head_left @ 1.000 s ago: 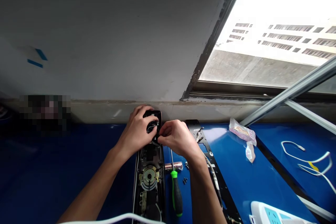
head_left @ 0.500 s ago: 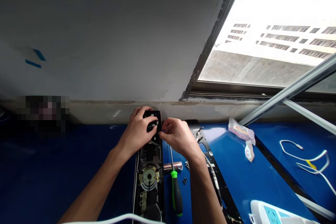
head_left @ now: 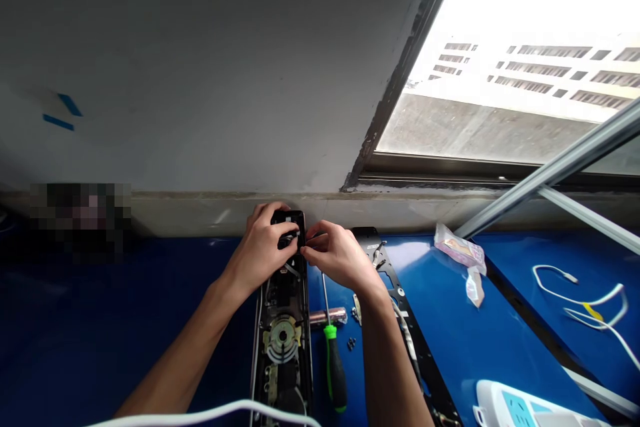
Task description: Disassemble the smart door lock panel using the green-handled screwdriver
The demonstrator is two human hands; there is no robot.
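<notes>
A long, narrow black electronic housing [head_left: 284, 307] lies open on the blue table, with a round speaker-like metal part [head_left: 283, 339] inside. At its far end my left hand [head_left: 267, 243] is closed round the left edge, thumb and index finger reaching into the interior. What those two fingertips touch is too small to tell. My right hand [head_left: 337, 253] is at the housing's right edge, its fingers pinched together; anything between them is hidden. A green-and-black screwdriver [head_left: 336, 370] rests right of the housing, beside several small screws [head_left: 351, 343] and a copper-coloured cylinder [head_left: 327, 317].
A long black panel with cables [head_left: 425, 353] lies under and beyond my right forearm. Farther right are a plastic packet [head_left: 460, 247], a white cable [head_left: 595, 320], a power strip [head_left: 520, 407] and a metal frame bar [head_left: 555, 170]. Another white cable [head_left: 210, 415] crosses the near edge.
Both hands stay at the far end of the housing. My right hand's fingers have shifted only slightly. The whole view has moved a little.
</notes>
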